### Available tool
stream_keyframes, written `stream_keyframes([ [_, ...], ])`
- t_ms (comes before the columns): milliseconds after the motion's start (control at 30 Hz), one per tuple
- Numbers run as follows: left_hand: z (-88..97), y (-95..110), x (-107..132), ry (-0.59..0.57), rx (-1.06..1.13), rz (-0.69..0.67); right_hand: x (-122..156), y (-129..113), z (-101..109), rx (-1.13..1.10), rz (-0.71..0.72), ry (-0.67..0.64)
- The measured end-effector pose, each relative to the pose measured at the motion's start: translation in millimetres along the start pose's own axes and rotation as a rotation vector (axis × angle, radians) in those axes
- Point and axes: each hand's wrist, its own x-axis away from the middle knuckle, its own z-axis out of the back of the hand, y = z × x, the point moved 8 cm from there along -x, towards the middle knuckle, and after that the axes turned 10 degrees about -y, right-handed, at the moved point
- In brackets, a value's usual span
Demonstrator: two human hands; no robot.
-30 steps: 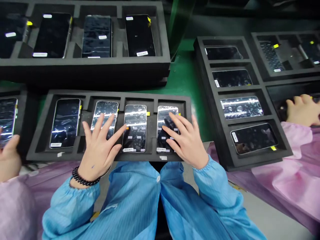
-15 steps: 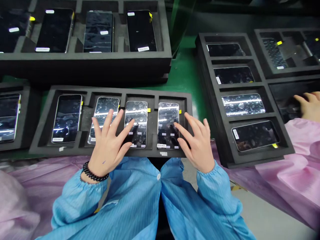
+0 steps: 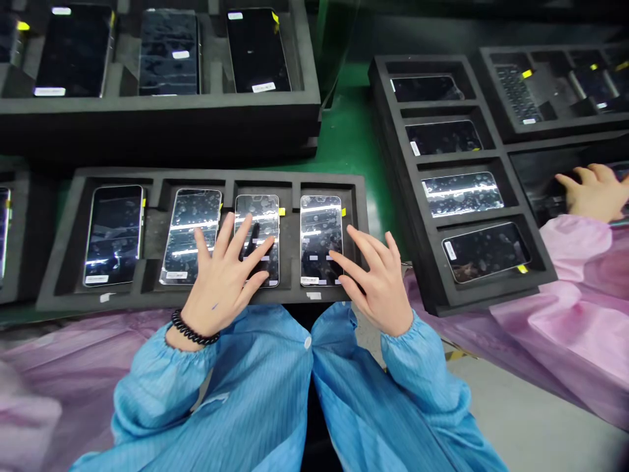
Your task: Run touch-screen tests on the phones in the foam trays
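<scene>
Four smartphones (image 3: 190, 210) in a black foam tray (image 3: 201, 298), my left hand (image 3: 221, 282) and right hand (image 3: 378, 285) spread above them

Left hand palm down, fingers splayed wide. Its fingertips (image 3: 253, 246) lie over the second and third phones from my left; cannot tell if they press the glass. Nothing pinched. Black beaded bracelet (image 3: 194, 331) on that wrist, blue striped smock sleeve (image 3: 162, 393) gathered just behind it.

Right hand open too, fingers apart and lightly curled, holding nothing. Tips at the lower right of the fourth phone; contact unclear.

All four phones lie screen up, side by side, one per slot, with white labels (image 3: 175, 275) at their near ends. Yellow tape tab (image 3: 282, 212) just beside the third.

Farther out: a second foam tray (image 3: 400, 170) to my right, four phones in a column; a third foam tray (image 3: 147, 115) ahead. Green mat (image 3: 346, 137) between them. At far right, a co-worker's hand (image 3: 590, 193) in a pink sleeve (image 3: 574, 242).
</scene>
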Motion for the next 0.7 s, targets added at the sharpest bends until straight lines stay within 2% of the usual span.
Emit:
stream_keyframes([
  [200,21.5,-12,28,0.124,0.030,0.072,-17,-8,-7,-0.003,0.032,-0.045],
  [300,21.4,-16,35,0.140,0.019,0.096,-34,-17,-13,0.010,0.067,-0.107],
  [400,10.8,-17,29,0.084,-0.002,0.099,-43,-23,-13,0.015,0.073,-0.131],
  [467,4.3,-18,23,0.047,-0.008,0.111,-41,-26,-6,0.001,0.092,-0.091],
  [567,3.4,-15,16,0.059,-0.002,0.097,-34,-31,0,-0.018,0.135,-0.035],
  [700,3.4,-11,11,0.045,-0.013,0.081,-28,-30,-11,-0.006,0.123,-0.091],
])
